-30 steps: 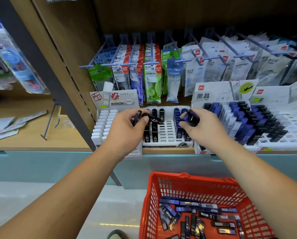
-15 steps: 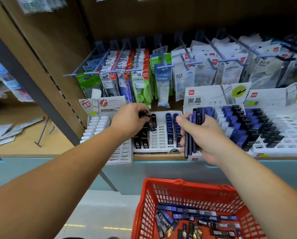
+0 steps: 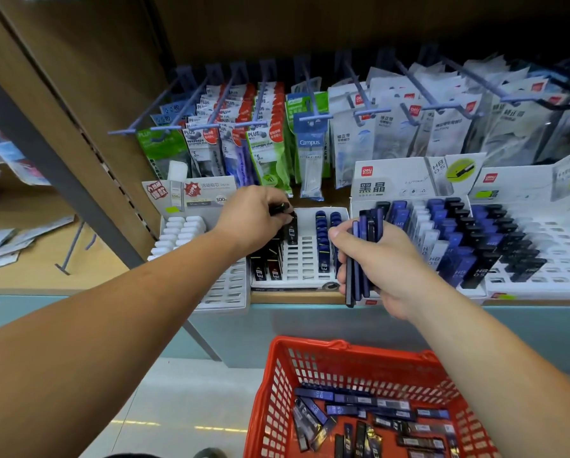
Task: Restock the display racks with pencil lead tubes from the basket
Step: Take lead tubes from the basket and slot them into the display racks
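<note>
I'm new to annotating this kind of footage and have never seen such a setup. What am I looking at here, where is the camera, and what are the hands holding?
There is no machine here: these are a person's two bare hands. One wide-angle camera worn on the person's head looks forward and down at a shop shelf.

The left hand pinches a black lead tube at the back of the middle white rack, which has many free slots. The right hand grips a bundle of dark blue tubes, held upright.

To the left of that rack are white tubes, and to the right are blue and black tubes in their own racks. Packets hang on hooks behind. Below the shelf, a red basket holds more loose tubes.
</note>
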### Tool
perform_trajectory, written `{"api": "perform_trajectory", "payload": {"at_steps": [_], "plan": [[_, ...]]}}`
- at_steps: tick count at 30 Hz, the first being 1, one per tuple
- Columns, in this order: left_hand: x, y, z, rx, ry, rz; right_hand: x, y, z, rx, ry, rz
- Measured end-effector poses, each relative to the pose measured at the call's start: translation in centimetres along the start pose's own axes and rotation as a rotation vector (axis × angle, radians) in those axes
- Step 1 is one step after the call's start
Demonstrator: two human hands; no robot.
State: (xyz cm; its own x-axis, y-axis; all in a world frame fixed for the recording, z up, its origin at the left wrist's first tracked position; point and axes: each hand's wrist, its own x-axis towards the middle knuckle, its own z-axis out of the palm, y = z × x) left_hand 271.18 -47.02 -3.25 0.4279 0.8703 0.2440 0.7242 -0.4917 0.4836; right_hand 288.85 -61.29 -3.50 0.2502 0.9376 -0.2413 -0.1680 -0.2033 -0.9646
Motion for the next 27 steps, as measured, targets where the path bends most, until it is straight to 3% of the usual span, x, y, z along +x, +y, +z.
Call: {"api": "perform_trajectory", "payload": {"at_steps": [5, 9, 14, 16, 27], "plan": [[-0.2, 0.5, -0.6, 0.038, -0.114, -0.01, -0.2, 0.0, 0.0, -0.001, -0.001, -0.006], [-1.4, 1.2, -1.4, 0.011, -0.076, 0.061, -0.4, -0.2, 0.0, -0.012, 0.0, -0.009], [-2.9, 1.8, -1.9, -0.761, -0.219, -0.303, -0.4, 0.0, 0.3, -0.076, -0.01, -0.049], [-2.9, 1.4, -1.9, -0.871, -0.241, -0.335, -0.4, 0.2, 0.8, -0.08, -0.034, -0.057], [-2.8, 0.9, -1.5, -0.717, -0.175, -0.393, 0.8, 0.8, 1.8, -0.081, 0.072, -0.031]]}}
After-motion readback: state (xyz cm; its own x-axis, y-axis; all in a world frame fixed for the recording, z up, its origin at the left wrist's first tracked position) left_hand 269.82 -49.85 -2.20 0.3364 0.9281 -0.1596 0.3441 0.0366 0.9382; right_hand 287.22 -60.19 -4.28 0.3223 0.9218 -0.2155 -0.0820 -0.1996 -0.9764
